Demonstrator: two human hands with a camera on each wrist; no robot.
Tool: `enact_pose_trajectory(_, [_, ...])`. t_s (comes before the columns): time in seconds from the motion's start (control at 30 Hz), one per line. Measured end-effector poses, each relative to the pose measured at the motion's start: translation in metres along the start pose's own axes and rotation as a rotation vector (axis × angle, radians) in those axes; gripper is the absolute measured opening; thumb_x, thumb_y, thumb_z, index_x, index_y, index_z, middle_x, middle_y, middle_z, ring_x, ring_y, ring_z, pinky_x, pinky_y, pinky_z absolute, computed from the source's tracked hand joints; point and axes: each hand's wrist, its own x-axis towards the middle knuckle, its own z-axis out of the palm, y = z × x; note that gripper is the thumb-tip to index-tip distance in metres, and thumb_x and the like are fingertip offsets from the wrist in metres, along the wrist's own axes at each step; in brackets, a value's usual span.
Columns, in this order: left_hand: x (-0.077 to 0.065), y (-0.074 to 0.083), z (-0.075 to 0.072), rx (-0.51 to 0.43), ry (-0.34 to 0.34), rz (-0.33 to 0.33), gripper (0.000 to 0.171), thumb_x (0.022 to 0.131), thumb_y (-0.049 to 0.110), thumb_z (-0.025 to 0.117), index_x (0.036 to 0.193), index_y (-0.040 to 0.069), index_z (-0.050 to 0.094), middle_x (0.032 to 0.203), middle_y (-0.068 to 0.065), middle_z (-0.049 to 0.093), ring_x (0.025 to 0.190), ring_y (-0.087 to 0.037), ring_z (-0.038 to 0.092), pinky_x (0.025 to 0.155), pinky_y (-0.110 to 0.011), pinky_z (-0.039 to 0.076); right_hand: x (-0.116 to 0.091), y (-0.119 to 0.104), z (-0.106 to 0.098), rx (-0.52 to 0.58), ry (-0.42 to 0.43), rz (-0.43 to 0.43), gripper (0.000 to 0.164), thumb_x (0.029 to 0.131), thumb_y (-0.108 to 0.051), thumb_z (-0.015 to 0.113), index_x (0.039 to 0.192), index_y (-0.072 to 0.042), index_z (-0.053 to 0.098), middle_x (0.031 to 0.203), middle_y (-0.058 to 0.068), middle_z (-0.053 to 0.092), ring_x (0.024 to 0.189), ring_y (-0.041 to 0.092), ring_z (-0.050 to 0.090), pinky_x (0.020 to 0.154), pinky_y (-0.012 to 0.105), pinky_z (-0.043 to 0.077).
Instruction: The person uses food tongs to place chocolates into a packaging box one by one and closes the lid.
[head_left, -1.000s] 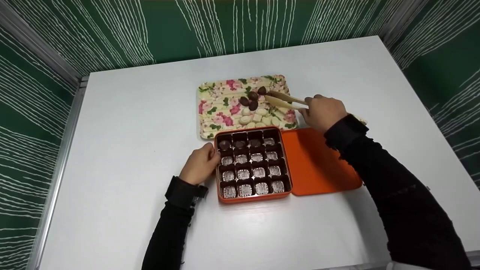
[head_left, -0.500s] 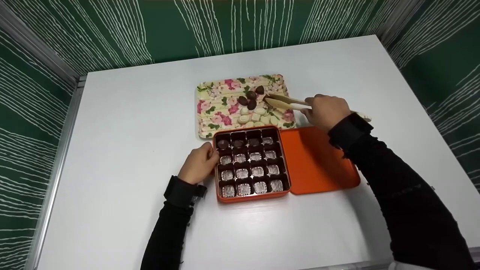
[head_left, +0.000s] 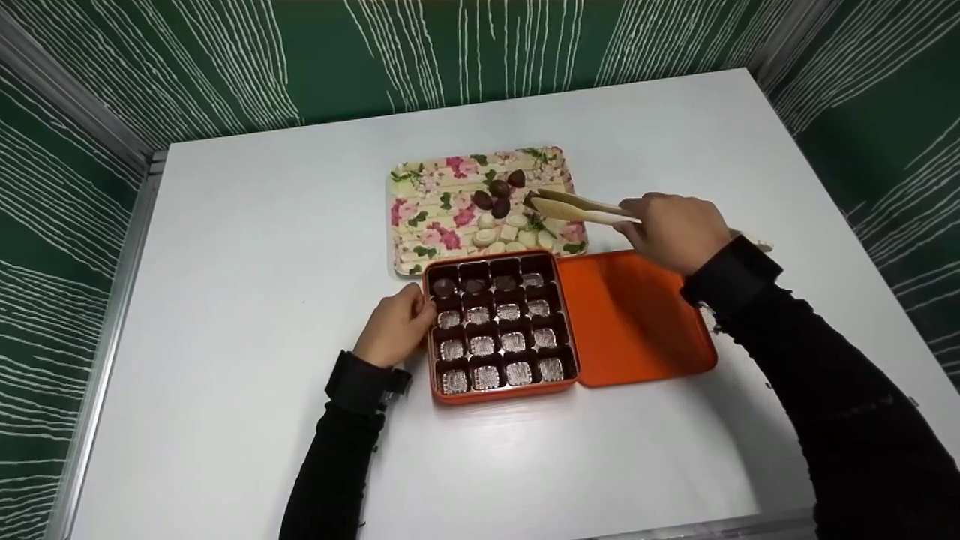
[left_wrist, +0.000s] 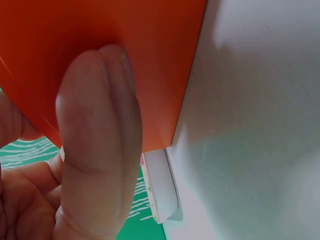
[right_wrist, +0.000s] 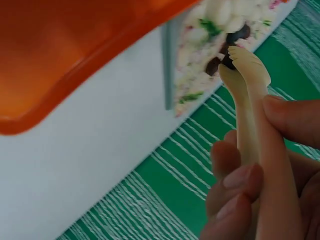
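Note:
In the head view my left hand point(head_left: 394, 326) grips the left wall of a square orange tin point(head_left: 506, 395). The left wrist view shows a digit pressed flat on the tin's outer side point(left_wrist: 160, 100). Wooden tongs point(head_left: 589, 211) are held in my right hand point(head_left: 679, 231), above the tray's right part. Between the tong tips sits a dark chocolate point(right_wrist: 228, 61). Several dark chocolates point(head_left: 500, 190) and a cluster of white chocolates point(head_left: 508, 235) lie on a floral tray point(head_left: 409, 251). The tin's dark divided insert has dark chocolates point(head_left: 444, 287) in three back-row cells.
The tin's orange lid point(head_left: 645, 322) lies opened flat to its right, under my right forearm. The tray stands directly behind the tin, on a white table point(head_left: 247, 262). Green walls with white streaks point(head_left: 337, 67) rise beyond the table's edges.
My right hand has drawn to the right with the tongs, and the dark chocolate now shows between the tips, slightly apart from the dark pile. The left hand stays on the tin.

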Motion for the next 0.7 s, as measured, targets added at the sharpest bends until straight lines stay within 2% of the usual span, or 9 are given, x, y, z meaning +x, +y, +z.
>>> enact_pose_trajectory(0.17, [-0.001, 0.000, 0.000, 0.005, 0.003, 0.016, 0.023, 0.100, 0.016, 0.055, 0.080, 0.014, 0.044, 0.066, 0.002, 0.042, 0.060, -0.017, 0.044, 0.058, -0.031, 0.035, -0.032, -0.009, -0.017, -0.004, 0.034, -0.100, 0.030, 0.097, -0.019, 0.069, 0.121, -0.002, 0.071, 0.084, 0.011, 0.065, 0.063, 0.024, 0.056, 0.052, 0.044, 0.044])
enact_pose_trajectory(0.33, [-0.001, 0.000, 0.000, 0.015, 0.015, 0.031, 0.026, 0.100, 0.016, 0.055, 0.078, 0.014, 0.042, 0.066, 0.003, 0.040, 0.060, -0.017, 0.043, 0.058, -0.032, 0.034, -0.056, -0.022, -0.022, -0.029, 0.039, -0.158, 0.030, 0.096, -0.021, 0.072, 0.120, -0.004, 0.072, 0.078, 0.006, 0.062, 0.057, 0.019, 0.052, 0.047, 0.038, 0.040])
enact_pose_trajectory(0.5, [-0.001, 0.001, -0.001, 0.018, 0.012, 0.023, 0.026, 0.100, 0.016, 0.056, 0.078, 0.014, 0.043, 0.066, 0.003, 0.040, 0.060, -0.017, 0.043, 0.058, -0.032, 0.034, -0.063, -0.033, -0.022, -0.076, 0.051, -0.176, 0.030, 0.094, -0.021, 0.074, 0.118, -0.004, 0.073, 0.076, 0.007, 0.060, 0.053, 0.021, 0.051, 0.045, 0.039, 0.039])
enact_pose_trajectory(0.7, [-0.001, 0.000, 0.000, 0.011, 0.013, 0.026, 0.025, 0.100, 0.016, 0.056, 0.078, 0.014, 0.043, 0.066, 0.002, 0.041, 0.060, -0.017, 0.044, 0.057, -0.032, 0.035, -0.065, -0.045, -0.025, -0.134, 0.072, -0.184, 0.025, 0.091, -0.016, 0.076, 0.112, -0.003, 0.074, 0.075, 0.009, 0.059, 0.057, 0.027, 0.056, 0.046, 0.042, 0.042])
